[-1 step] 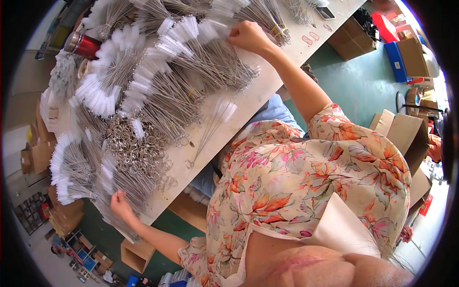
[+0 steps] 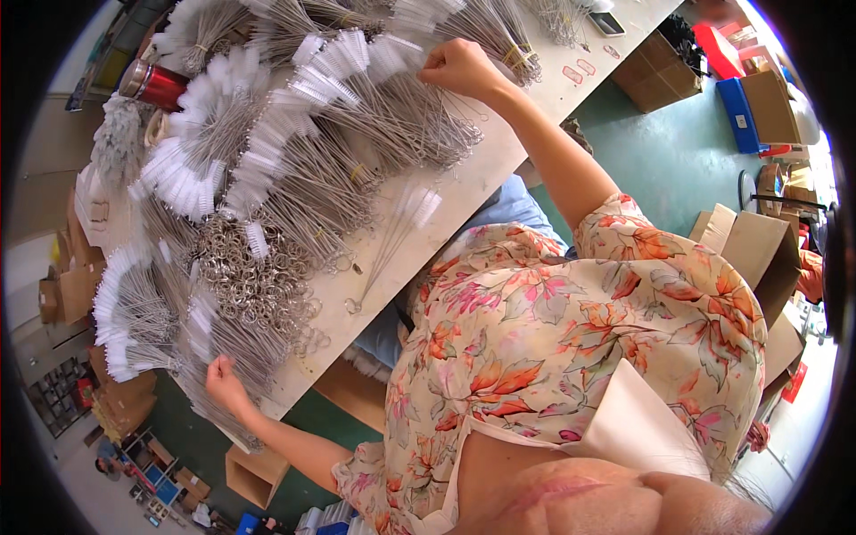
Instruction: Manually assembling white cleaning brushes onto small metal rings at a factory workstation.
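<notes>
My right hand (image 2: 464,69) is closed, fingers curled together, at the right side of a fanned heap of wire brushes (image 2: 428,116) with white bristle heads and looped metal stems. Thin stems run just below the hand, but its fingertips hide what they pinch. At the table's near left corner, my left hand (image 2: 228,383) is closed in a pinch over a pile of thin metal stems (image 2: 241,352). Whatever lies between those fingers is too small to make out. Between the hands sits a mound of metal rings (image 2: 250,259). A few loose brushes (image 2: 392,241) lie by the table edge.
More brush bundles (image 2: 205,40) cover the far side of the table (image 2: 357,281). A red metal flask (image 2: 156,85) stands at the far left. Cardboard boxes (image 2: 655,71) and a blue crate (image 2: 740,116) stand on the green floor to the right.
My right hand has shifted very slightly left over the brushes. My left hand stays where it was.
</notes>
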Tool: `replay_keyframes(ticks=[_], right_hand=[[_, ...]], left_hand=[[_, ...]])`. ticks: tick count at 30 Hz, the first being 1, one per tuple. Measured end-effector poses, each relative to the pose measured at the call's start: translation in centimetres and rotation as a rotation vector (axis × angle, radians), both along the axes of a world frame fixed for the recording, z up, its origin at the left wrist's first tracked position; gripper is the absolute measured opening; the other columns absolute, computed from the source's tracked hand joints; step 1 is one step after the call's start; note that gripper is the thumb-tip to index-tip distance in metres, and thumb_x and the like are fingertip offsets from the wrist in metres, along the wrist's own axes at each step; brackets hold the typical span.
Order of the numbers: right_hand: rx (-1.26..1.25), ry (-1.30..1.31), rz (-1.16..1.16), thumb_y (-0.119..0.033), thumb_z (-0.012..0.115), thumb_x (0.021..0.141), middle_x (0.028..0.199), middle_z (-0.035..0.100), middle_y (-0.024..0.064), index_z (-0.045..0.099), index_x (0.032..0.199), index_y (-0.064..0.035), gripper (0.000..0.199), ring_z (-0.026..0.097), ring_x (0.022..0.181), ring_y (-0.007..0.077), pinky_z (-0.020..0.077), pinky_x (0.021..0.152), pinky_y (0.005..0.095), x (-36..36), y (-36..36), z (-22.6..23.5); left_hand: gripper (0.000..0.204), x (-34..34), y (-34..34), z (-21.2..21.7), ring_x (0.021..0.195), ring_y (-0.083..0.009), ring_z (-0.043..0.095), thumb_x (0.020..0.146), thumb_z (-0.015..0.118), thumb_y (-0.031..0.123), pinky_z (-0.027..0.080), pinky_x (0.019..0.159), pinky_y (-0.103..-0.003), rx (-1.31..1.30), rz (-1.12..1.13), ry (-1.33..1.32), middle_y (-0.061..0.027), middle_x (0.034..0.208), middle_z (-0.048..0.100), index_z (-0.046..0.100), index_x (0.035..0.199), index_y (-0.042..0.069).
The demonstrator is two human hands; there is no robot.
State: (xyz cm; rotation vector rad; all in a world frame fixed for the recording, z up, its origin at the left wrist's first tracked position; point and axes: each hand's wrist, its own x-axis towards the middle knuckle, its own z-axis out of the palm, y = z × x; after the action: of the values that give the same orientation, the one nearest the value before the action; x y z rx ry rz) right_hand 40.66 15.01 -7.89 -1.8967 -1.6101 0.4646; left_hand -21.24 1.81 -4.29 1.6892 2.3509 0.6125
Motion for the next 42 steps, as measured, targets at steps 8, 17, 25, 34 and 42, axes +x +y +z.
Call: replay_keyframes(ticks=[8,17,25,34,42], right_hand=[[-0.277,0.781,-0.005,-0.025,0.075,0.071,0.055,0.043,-0.0032,0.064,0.075,-0.0023,0.025,0.034,0.044,0.0040,0.0204,0.039,0.0216,-1.0,-2.5,1.6],[0.172,0.055,0.222,-0.026,0.054,0.075,0.054,0.054,0.0114,0.053,0.063,0.0000,0.028,0.052,0.050,0.0220,0.0438,0.054,0.0370,1.4,-4.4,8.0],[0.017,0.564,0.167,-0.018,0.044,0.092,0.069,0.051,-0.0009,0.058,0.096,-0.0009,0.023,0.049,0.055,0.0056,0.0485,0.051,0.0225,15.4,-4.2,11.4],[0.036,-0.326,-0.340,-0.029,0.063,0.062,0.079,0.066,0.0191,0.069,0.073,-0.0047,0.028,0.064,0.074,0.0290,0.0497,0.066,0.0395,23.3,6.9,5.4],[0.436,-0.500,-0.388,-0.021,0.058,0.074,0.074,0.061,0.0205,0.064,0.077,-0.0019,0.021,0.060,0.070,0.0345,0.0462,0.065,0.0440,22.0,6.7,8.5]], left_hand=[[0.018,-2.2,0.7,-0.2,0.070,-0.0150,0.058,0.085,0.059,0.013,0.046,0.068,-0.027,0.028,0.042,-0.080,-0.0090,0.080,0.065,0.062,0.091,-0.004],[0.026,-0.3,1.8,3.1,0.075,-0.0180,0.059,0.092,0.051,0.015,0.047,0.068,-0.026,0.386,0.003,0.018,-0.0123,0.098,0.064,0.060,0.106,-0.004],[0.036,11.6,-1.4,4.5,0.048,-0.0019,0.028,0.095,0.047,0.030,0.021,0.038,-0.018,0.353,0.272,-0.631,0.0029,0.069,0.040,0.056,0.115,0.002],[0.034,15.0,-1.7,0.7,0.046,-0.0023,0.027,0.094,0.050,0.031,0.020,0.038,-0.017,0.402,0.216,-1.008,0.0018,0.070,0.042,0.058,0.105,-0.001],[0.031,14.7,-1.4,0.5,0.050,-0.0051,0.031,0.093,0.052,0.025,0.025,0.042,-0.018,0.520,0.147,-1.127,0.0011,0.071,0.043,0.057,0.102,-0.003]])
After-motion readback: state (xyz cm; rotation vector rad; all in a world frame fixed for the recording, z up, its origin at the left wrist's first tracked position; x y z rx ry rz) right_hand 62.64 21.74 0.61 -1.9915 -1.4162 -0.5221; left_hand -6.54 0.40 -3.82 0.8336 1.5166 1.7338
